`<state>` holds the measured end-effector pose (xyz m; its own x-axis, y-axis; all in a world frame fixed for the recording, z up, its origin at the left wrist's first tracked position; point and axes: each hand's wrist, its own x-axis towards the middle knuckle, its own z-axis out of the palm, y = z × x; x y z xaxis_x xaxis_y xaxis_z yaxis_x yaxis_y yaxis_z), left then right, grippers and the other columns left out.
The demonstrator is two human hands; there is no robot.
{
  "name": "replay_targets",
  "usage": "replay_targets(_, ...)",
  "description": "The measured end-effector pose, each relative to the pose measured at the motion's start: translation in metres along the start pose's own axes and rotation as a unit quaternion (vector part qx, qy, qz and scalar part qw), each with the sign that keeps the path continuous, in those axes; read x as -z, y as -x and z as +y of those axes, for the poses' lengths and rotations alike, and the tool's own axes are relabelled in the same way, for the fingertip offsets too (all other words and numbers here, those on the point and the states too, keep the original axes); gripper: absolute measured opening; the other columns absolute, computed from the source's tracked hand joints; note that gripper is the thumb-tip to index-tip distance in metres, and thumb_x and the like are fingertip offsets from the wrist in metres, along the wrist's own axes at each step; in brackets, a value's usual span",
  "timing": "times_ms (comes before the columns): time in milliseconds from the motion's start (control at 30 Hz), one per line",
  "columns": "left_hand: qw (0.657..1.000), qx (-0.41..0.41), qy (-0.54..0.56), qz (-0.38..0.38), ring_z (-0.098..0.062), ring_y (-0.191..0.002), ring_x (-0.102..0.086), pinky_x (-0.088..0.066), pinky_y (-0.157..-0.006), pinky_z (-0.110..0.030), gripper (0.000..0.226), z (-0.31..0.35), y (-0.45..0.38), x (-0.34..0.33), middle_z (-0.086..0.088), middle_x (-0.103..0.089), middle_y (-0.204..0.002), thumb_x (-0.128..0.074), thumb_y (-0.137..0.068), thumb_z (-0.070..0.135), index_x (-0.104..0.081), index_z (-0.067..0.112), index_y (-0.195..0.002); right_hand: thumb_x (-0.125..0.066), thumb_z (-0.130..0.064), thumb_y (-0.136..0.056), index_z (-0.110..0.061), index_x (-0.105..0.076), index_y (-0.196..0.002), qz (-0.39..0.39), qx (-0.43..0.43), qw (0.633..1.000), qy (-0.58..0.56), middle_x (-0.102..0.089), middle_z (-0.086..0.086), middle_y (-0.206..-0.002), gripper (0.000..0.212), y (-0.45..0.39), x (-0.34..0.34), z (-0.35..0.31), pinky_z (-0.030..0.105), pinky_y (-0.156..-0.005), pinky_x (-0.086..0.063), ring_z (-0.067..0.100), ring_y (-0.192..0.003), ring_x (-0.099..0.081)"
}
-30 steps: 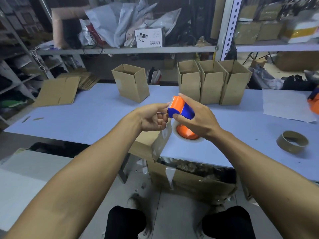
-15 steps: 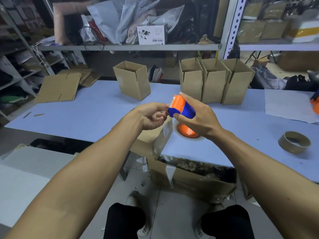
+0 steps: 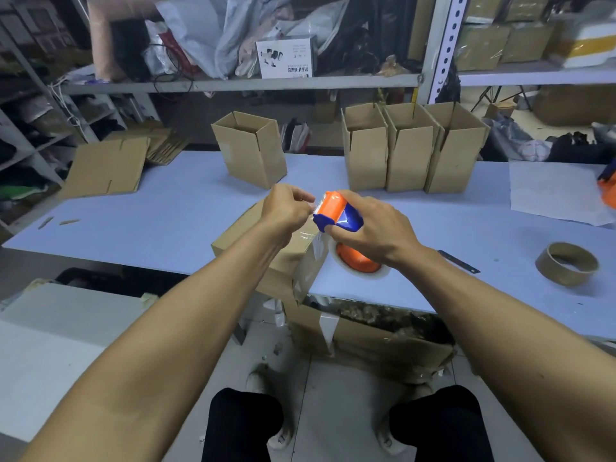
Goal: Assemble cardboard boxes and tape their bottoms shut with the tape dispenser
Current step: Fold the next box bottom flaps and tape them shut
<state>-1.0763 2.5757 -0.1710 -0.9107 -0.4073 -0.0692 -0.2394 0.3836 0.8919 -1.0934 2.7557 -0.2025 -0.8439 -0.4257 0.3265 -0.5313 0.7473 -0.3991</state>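
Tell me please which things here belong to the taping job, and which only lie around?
For the job:
tape dispenser, held by the right hand
tape end, pinched by the left hand
box at the table edge
flat cardboard

Lying about:
empty tape core
white sheet
white carton on the shelf

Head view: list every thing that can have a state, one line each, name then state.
tape dispenser: gripped by right hand, above the box
left hand: pinching the tape end at the dispenser mouth
box at table edge: closed face up, clear tape over its corner
single box: upright, top flaps open
three boxes in a row: upright, open, side by side
flat cardboard: unfolded, lying flat
empty tape core: lying flat on table
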Motion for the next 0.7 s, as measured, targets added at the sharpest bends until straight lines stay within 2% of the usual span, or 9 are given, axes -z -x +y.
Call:
replay_targets(133, 0.999, 0.015, -0.022, 0.029, -0.022, -0.085, -0.068, -0.059, -0.082, -0.041, 0.017, -0.025, -0.004, -0.007, -0.005, -0.070, -0.086, -0.072, -0.083, 0.008, -0.065, 0.022, -0.078, -0.052, -0.070, -0.082, -0.043, -0.042, -0.132, -0.056, -0.007, 0.997, 0.060, -0.058, -0.005, -0.100, 0.058, 0.008, -0.008, 0.005, 0.033, -0.067, -0.039, 0.024, -0.092, -0.056)
replay_targets(233, 0.998, 0.036, -0.023, 0.041, -0.020, -0.071, -0.066, -0.060, -0.078, -0.040, 0.015, -0.039, -0.007, -0.002, -0.007, -0.068, -0.076, -0.070, -0.083, 0.005, -0.064, 0.019, -0.081, -0.052, -0.070, -0.082, -0.043, -0.046, -0.126, -0.086, -0.019, 0.995, 0.055, -0.058, -0.006, -0.095, 0.052, 0.013, -0.016, 0.007, 0.034, -0.066, -0.041, 0.024, -0.090, -0.056)
replay_targets(333, 0.997, 0.045, -0.045, 0.044, -0.022, -0.072, -0.069, -0.060, -0.074, -0.036, 0.012, -0.043, -0.008, 0.000, -0.008, -0.069, -0.079, -0.070, -0.083, 0.006, -0.067, 0.016, -0.088, -0.054, -0.068, -0.081, -0.043, -0.047, -0.125, -0.103, -0.021, 0.994, 0.037, -0.061, -0.006, -0.099, 0.052, 0.013, -0.023, 0.006, 0.033, -0.066, -0.039, 0.022, -0.090, -0.054)
replay_targets(433, 0.994, 0.018, -0.096, 0.039, -0.022, -0.081, -0.069, -0.059, -0.073, -0.033, 0.017, -0.044, -0.010, 0.000, -0.005, -0.069, -0.086, -0.067, -0.083, 0.004, -0.064, 0.018, -0.091, -0.055, -0.067, -0.081, -0.043, -0.047, -0.126, -0.113, -0.023, 0.993, 0.031, -0.061, -0.007, -0.100, 0.051, 0.012, -0.026, 0.007, 0.033, -0.066, -0.037, 0.021, -0.089, -0.053)
replay_targets(533, 0.989, -0.021, -0.143, 0.022, -0.020, -0.081, -0.067, -0.056, -0.072, -0.033, 0.022, -0.045, -0.012, 0.002, -0.003, -0.066, -0.084, -0.066, -0.083, 0.004, -0.060, 0.018, -0.100, -0.054, -0.067, -0.081, -0.045, -0.045, -0.129, -0.123, -0.033, 0.992, 0.022, -0.062, -0.006, -0.103, 0.053, 0.012, -0.031, 0.010, 0.033, -0.067, -0.038, 0.022, -0.093, -0.055)
replay_targets(700, 0.974, -0.070, -0.215, -0.008, -0.012, -0.075, -0.058, -0.040, -0.057, -0.022, 0.019, -0.049, -0.016, 0.010, 0.000, -0.062, -0.081, -0.068, -0.086, 0.009, -0.057, 0.016, -0.100, -0.054, -0.068, -0.083, -0.043, -0.042, -0.135, -0.129, -0.039, 0.991, 0.016, -0.063, -0.003, -0.112, 0.060, 0.011, -0.046, 0.006, 0.034, -0.072, -0.042, 0.023, -0.099, -0.057)
